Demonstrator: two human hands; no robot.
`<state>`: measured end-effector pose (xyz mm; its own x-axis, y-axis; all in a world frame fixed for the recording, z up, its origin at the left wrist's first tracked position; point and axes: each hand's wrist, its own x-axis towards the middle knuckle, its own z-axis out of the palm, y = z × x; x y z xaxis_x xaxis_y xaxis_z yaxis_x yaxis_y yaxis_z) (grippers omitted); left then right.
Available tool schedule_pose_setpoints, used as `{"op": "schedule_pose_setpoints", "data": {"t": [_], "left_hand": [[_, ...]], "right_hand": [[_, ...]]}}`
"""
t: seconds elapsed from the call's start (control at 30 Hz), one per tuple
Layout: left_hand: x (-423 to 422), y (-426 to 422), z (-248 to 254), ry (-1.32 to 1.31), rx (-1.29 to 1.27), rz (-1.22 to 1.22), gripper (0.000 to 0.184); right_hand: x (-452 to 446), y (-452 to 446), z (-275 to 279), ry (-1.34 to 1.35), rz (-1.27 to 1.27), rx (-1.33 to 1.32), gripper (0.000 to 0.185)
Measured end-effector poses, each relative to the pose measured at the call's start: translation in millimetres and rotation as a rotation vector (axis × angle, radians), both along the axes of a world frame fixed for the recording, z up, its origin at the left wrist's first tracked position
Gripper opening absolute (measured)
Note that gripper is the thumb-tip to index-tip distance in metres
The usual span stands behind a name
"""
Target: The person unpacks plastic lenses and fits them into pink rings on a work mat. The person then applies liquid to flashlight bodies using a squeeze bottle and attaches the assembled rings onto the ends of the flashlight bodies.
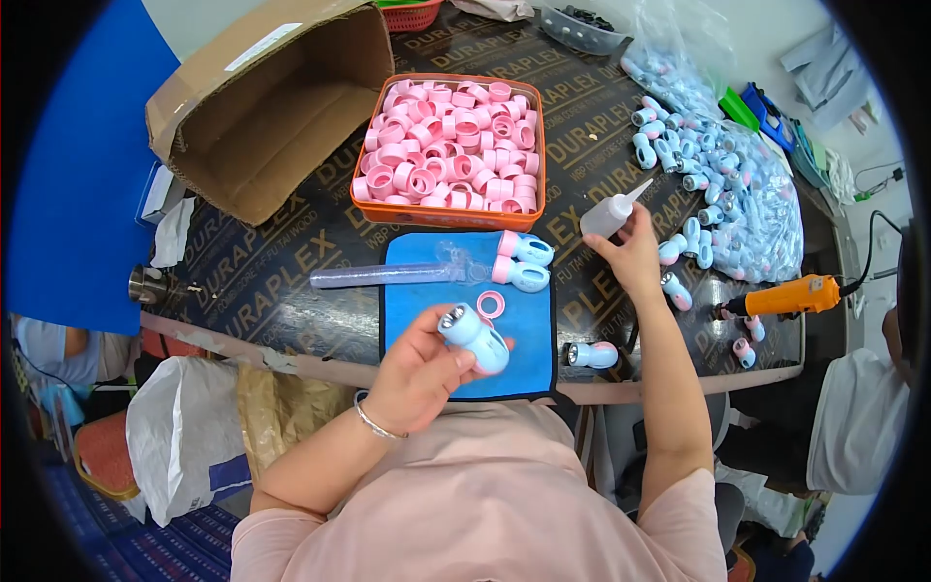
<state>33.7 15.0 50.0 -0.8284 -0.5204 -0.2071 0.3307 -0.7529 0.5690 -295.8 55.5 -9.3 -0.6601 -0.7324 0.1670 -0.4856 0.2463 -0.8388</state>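
My left hand (pixel 427 364) is closed around a light-blue and pink flashlight-like body (pixel 472 339), its metallic end tilted up. Just above it a loose pink ring (pixel 491 305) lies on the blue mat (pixel 412 254). My right hand (pixel 628 247) grips a white squeeze bottle (pixel 607 215) whose thin nozzle points up and right. Two blue bodies with pink rings (pixel 524 262) rest side by side on the mat's upper right. A clear plastic tube (pixel 388 274) lies across its left edge. Another blue body (pixel 593 355) sits right of the mat.
An orange tray (pixel 446 215) full of pink rings stands behind the mat, beside an open cardboard box (pixel 272 116). Many blue bodies (pixel 713 155) spill from a clear bag at right. An orange corded power tool (pixel 795 296) lies near the right edge.
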Motion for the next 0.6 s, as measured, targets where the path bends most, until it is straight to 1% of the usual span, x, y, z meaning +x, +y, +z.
{"op": "schedule_pose_setpoints", "data": {"t": [0.03,0.07,0.1,0.13,0.17,0.2,0.23,0.27,0.33,0.4,0.43,0.47,0.53,0.57,0.6], "left_hand": [[-2,-3,-2,0.027,-0.026,0.047,0.041],[-4,-6,-4,0.055,-0.055,0.096,0.037],[-6,-10,-7,0.059,-0.053,0.098,0.037],[-8,-12,-11,0.048,-0.145,0.135,0.038],[-9,-13,-14,0.036,-0.238,0.166,0.038],[-13,-12,-14,0.037,-0.236,0.156,0.038],[-18,-9,-14,-0.019,-0.268,0.141,0.040],[-21,-7,-13,-0.073,-0.302,0.130,0.042],[-22,-10,-18,-0.104,-0.292,0.089,0.045],[-22,-19,-21,-0.122,-0.466,0.141,0.045],[-17,-20,-22,-0.260,-0.616,0.176,0.052],[-12,-23,-23,-0.259,-0.613,0.181,0.052],[-2,-27,-25,-0.741,-1.515,0.077,0.060],[-4,-23,-30,-0.809,-1.531,0.075,0.061],[-7,-22,-33,-0.808,-1.527,0.074,0.061]], "right_hand": [[9,7,12,0.201,-0.086,0.050,0.060],[24,18,28,0.187,-0.121,0.004,0.062],[42,30,41,0.173,-0.152,-0.043,0.063],[63,40,42,0.001,0.020,-0.198,0.066],[93,49,56,-0.318,0.214,-0.142,0.069],[113,48,64,-0.066,0.511,-0.184,0.068],[135,43,72,-0.172,0.619,-0.196,0.067],[145,37,73,-0.147,0.668,-0.173,0.064],[145,34,59,-0.131,0.663,-0.154,0.057],[140,36,55,-0.274,0.593,-0.194,0.051],[138,40,61,-0.562,0.464,-0.154,0.048],[128,39,60,-0.457,0.481,-0.225,0.048],[116,42,64,-0.391,0.426,-0.058,0.045],[117,43,68,-0.392,0.426,-0.051,0.045],[120,43,80,-0.246,0.478,0.122,0.043]]}}
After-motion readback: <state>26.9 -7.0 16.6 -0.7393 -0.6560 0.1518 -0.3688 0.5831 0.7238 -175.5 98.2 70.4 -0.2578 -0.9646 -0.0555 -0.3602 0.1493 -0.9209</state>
